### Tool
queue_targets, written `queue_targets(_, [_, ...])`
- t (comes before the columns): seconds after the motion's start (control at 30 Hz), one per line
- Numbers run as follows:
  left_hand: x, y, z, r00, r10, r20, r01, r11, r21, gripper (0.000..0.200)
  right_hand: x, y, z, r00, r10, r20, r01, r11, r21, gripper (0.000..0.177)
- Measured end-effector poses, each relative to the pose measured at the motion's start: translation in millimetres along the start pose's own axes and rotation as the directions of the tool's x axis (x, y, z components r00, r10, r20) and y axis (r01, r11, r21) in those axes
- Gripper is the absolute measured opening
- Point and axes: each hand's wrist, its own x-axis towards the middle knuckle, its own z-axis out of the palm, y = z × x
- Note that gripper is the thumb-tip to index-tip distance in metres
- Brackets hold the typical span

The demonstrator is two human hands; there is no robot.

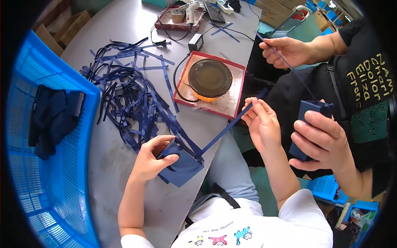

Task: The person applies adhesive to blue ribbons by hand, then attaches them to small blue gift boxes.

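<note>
1. I see a grey table (111, 165) running from near left to far right, its edge cutting diagonally past the person's lap; the top is scuffed and dull.
2. The room beyond is a workshop; cardboard boxes (62, 29) stand at the far left, and blue bins show at the far right.
3. A blue plastic crate (53, 198) fills the left side, with dark cloth (53, 115) lying inside it.
4. A heap of navy ribbon strips (128, 91) sprawls over the middle of the table, reaching almost to the near hand.
5. To the right of the heap sits a red tray (231, 89) holding a round pan (210, 77) on an orange base; a black cable (178, 82) loops around it, and a power adapter (195, 42) lies just beyond.
6. My left hand (153, 159) is closed on a navy fabric pouch (182, 167), fingers wrapped around its upper part, at the near table edge.
7. My right hand (262, 124) is off the table to the right, fingertips pinched on a navy ribbon (225, 130) pulled taut from the pouch.
8. A co-worker's near hand (326, 142) grips a second pouch (308, 109) just right of my right hand, crowding that side; the co-worker's far hand (289, 49) holds a thin strip above it.
</note>
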Motion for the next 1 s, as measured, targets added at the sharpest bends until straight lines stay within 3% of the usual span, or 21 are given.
queue_targets(0.07, [1.9, -4.3, 0.4, 1.0, -0.011, 0.001, 0.011, 1.0, 0.006, 0.046, 3.2, -2.7, 7.1, 0.999, 0.026, 0.025, -0.029, 0.991, 0.131, 0.018])
queue_targets(0.1, [2.0, -5.5, -0.2, 1.0, -0.022, 0.0, 0.022, 1.0, 0.015, 0.046, 3.8, -4.4, 15.4, 0.99, 0.075, -0.122, -0.052, 0.982, 0.181, 0.019])
queue_targets(0.13, [2.0, -5.1, 0.4, 1.0, -0.026, -0.001, 0.026, 1.0, 0.017, 0.046, 8.2, -2.5, 9.2, 0.989, 0.079, -0.123, -0.055, 0.981, 0.183, 0.019])
queue_targets(0.2, [2.4, -1.6, 5.3, 0.999, -0.041, 0.011, 0.04, 0.999, 0.033, 0.046, 18.3, 1.6, -8.8, 0.989, 0.119, 0.088, -0.123, 0.991, 0.049, 0.018])
queue_targets(0.23, [2.3, 0.1, 8.0, 0.998, -0.049, 0.029, 0.047, 0.998, 0.04, 0.047, 20.0, 0.7, 2.4, 0.987, 0.156, -0.028, -0.158, 0.984, -0.086, 0.019])
queue_targets(0.27, [3.0, 0.4, 11.1, 0.998, -0.05, 0.046, 0.048, 0.998, 0.041, 0.047, 24.7, 2.2, 0.8, 0.987, 0.16, -0.03, -0.162, 0.983, -0.086, 0.019])
queue_targets(0.33, [5.6, -2.2, 16.6, 0.996, -0.04, 0.085, 0.036, 0.998, 0.056, 0.048, 34.2, 7.6, -3.8, 0.984, 0.18, -0.016, -0.176, 0.938, -0.298, 0.022])
queue_targets(0.73, [20.7, -3.7, 34.6, 0.988, 0.013, 0.153, -0.028, 0.995, 0.098, 0.049, 61.2, 20.6, 2.5, 0.991, 0.119, -0.066, -0.135, 0.902, -0.411, 0.027])
queue_targets(1.0, [20.7, -4.5, 33.7, 0.987, 0.017, 0.158, -0.031, 0.996, 0.088, 0.049, 58.3, 23.3, 3.4, 0.988, 0.127, -0.083, -0.152, 0.879, -0.453, 0.021])
